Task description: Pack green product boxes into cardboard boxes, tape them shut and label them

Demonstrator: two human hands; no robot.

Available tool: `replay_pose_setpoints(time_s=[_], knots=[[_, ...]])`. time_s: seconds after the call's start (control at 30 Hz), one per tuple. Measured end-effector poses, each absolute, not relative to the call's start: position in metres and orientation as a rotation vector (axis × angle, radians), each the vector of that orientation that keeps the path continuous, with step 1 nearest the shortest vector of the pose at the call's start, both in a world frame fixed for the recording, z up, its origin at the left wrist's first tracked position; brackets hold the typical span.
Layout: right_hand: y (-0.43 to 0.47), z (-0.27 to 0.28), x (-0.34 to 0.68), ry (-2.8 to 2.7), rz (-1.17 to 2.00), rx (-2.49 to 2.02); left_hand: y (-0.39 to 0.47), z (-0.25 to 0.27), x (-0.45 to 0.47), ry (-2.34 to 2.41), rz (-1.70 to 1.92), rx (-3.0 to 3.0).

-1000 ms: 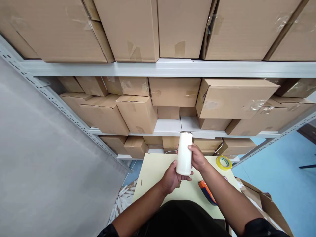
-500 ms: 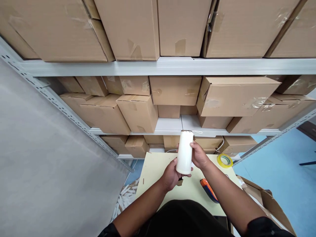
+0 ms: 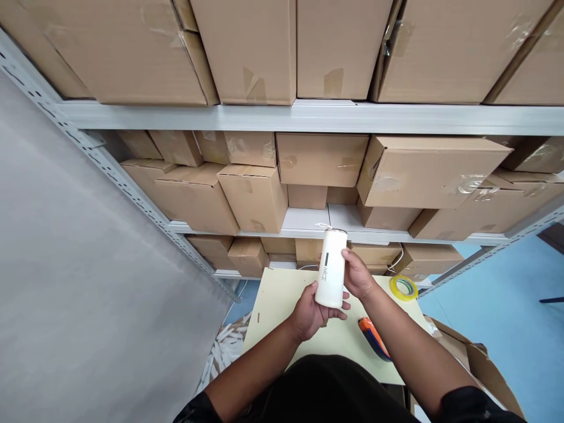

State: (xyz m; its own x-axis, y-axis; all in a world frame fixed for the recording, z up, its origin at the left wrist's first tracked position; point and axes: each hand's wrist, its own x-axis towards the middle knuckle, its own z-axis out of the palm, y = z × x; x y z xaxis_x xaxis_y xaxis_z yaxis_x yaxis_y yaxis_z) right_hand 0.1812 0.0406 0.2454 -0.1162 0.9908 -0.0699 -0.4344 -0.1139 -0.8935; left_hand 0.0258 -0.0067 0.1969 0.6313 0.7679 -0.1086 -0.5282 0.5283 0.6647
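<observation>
Between my hands is a white bottle (image 3: 331, 270) with dark lettering on its side and a thin white cord loop at its top. It is held nearly upright, leaning slightly, above the table. My left hand (image 3: 308, 311) supports its lower end, thumb along the side and fingers under the base. My right hand (image 3: 356, 274) grips the upper right side with the thumb in front; its other fingers are partly hidden behind the bottle.
Below is a cream table (image 3: 277, 299) with a yellow tape roll (image 3: 403, 288) and an orange and dark blue tool (image 3: 373, 338) near my right forearm. Shelves (image 3: 282, 117) packed with cardboard boxes (image 3: 324, 158) stand ahead. An open carton (image 3: 489, 370) sits at lower right.
The bottle has been turned about its length, so the lettering now faces me and the cord loop has gone from the right to the left. The view has shifted slightly.
</observation>
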Motion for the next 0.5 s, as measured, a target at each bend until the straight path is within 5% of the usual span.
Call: replay_pose_setpoints(time_s=[0.23,0.5], knots=[[0.037,0.248,0.167,-1.015,1.165,-0.952,-0.011,0.201,0.019,0.595,1.035,0.773],[0.015,0.266,0.169,-1.101,1.526,-0.825,-0.009,0.187,0.011,0.208,0.840,0.671]])
